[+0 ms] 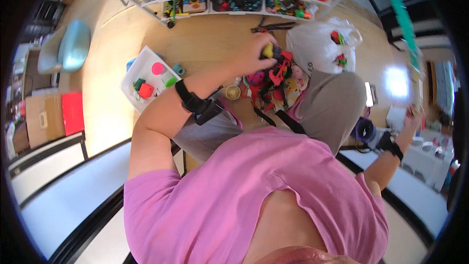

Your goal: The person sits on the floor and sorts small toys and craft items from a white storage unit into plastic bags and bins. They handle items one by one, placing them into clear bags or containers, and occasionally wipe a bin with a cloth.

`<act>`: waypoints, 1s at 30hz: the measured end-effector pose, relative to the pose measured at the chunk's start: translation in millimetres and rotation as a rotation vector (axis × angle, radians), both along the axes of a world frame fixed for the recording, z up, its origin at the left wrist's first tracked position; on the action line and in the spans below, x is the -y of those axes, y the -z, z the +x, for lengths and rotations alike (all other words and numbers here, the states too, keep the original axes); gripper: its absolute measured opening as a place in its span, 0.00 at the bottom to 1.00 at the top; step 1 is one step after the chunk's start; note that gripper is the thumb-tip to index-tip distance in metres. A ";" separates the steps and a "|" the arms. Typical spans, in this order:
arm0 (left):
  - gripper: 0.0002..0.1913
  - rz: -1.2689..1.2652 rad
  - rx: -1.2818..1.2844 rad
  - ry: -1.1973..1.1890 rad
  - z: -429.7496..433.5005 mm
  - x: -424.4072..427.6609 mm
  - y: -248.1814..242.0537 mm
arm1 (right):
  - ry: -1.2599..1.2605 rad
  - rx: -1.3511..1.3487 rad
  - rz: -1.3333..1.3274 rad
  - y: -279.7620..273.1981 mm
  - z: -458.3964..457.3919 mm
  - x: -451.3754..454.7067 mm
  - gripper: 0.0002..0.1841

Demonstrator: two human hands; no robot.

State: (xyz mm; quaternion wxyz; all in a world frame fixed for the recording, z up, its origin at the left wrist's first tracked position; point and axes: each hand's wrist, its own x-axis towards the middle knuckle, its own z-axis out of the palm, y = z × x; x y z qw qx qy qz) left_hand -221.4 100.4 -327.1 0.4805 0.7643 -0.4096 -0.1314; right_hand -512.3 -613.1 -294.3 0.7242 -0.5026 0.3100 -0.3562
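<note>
My left hand [264, 53] reaches over a pile of mixed plastic toys [278, 80] on the floor between my knees, its fingers closed around a small yellow-and-dark object [268, 50]. Out at the far right, my right hand [414, 115] grips the pale lower end of a long object with a green upper part [403, 22], which points up and away; its exact kind is unclear. A white plastic bin [128, 80] stands left of the pile, with red, pink and green pieces inside. Beside the pile, a white plastic bag [318, 46] holds some colourful items.
Ahead stands a white rack [234, 13] of bins full of small toys. A round cream-coloured slatted object [232, 92] and a small teal object [178, 69] lie on the floor. A blue seat [75, 46] is at the left; a dark purple round object [365, 129] sits near my right knee.
</note>
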 end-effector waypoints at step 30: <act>0.13 -0.661 -0.325 -0.839 78.7 -181.6 -28.2 | -0.512 -0.803 -0.643 -187.7 -90.1 -237.3 0.26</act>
